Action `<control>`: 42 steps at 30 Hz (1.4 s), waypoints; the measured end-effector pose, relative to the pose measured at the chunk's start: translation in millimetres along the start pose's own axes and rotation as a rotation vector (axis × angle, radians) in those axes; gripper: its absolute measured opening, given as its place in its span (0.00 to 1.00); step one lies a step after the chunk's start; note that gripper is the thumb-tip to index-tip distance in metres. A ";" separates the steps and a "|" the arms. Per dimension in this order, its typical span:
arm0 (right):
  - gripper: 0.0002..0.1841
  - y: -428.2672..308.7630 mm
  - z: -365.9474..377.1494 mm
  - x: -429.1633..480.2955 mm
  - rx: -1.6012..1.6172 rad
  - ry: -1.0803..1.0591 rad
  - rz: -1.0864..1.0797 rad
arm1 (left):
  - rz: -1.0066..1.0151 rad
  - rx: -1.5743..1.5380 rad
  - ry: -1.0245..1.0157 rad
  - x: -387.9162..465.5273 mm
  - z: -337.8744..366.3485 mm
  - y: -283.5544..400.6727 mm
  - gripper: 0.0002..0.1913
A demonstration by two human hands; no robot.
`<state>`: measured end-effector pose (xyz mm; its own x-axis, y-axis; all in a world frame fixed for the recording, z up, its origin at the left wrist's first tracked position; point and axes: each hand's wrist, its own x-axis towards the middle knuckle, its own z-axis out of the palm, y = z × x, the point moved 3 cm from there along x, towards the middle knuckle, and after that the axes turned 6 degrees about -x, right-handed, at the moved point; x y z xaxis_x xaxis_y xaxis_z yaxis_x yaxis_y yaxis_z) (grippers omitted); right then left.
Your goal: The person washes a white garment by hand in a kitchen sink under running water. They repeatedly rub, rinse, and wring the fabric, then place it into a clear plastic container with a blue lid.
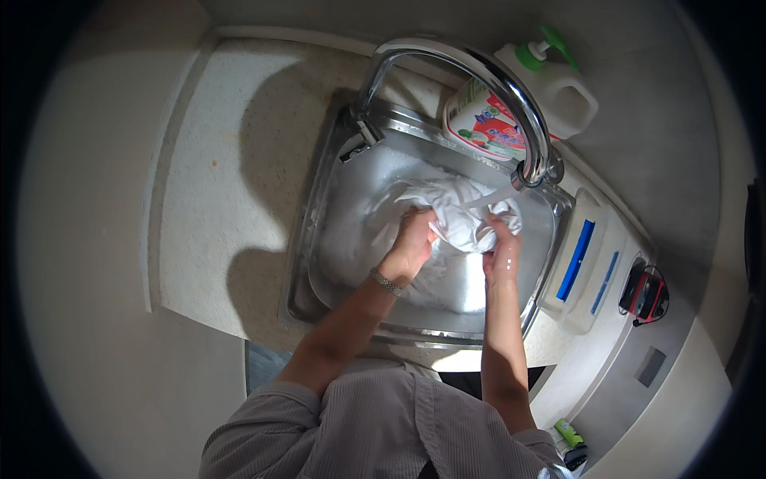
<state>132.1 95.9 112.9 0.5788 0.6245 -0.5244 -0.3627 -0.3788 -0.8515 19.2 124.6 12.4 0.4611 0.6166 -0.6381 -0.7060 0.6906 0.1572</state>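
A wet white cloth is bunched between my two hands above the basin of a stainless steel sink. My left hand grips its left side; a metal-banded wristwatch or bracelet circles that wrist. On the right side of the cloth, my right hand holds a fold with the thumb on top. Water runs from the spout of a curved chrome faucet onto the cloth. Some fingertips are hidden by the fabric. Water swirls in the basin below.
Behind the sink stands a large white detergent jug with a green pump. Clear plastic containers with blue strips sit to the right, near a red and black device. The faucet's lever handle juts over the basin's back left corner.
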 end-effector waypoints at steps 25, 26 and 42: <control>0.13 19.3 37.0 0.2 -1.034 -0.043 -0.393 | -0.093 -0.243 -0.236 -37.0 -0.8 -27.5 0.18; 0.12 20.4 36.0 -4.9 -0.972 -0.037 -0.493 | -0.111 -0.309 -0.262 -39.0 -0.3 -20.5 0.19; 0.17 45.9 33.4 -7.9 -0.908 -0.079 -0.681 | -0.166 -0.165 -0.101 -27.8 8.8 -8.1 0.23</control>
<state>86.5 96.4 78.2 0.3933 0.9191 0.0236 0.6915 -0.2788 -0.6664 16.9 105.2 35.5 0.6236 0.5403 -0.5650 -0.6905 0.7196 -0.0740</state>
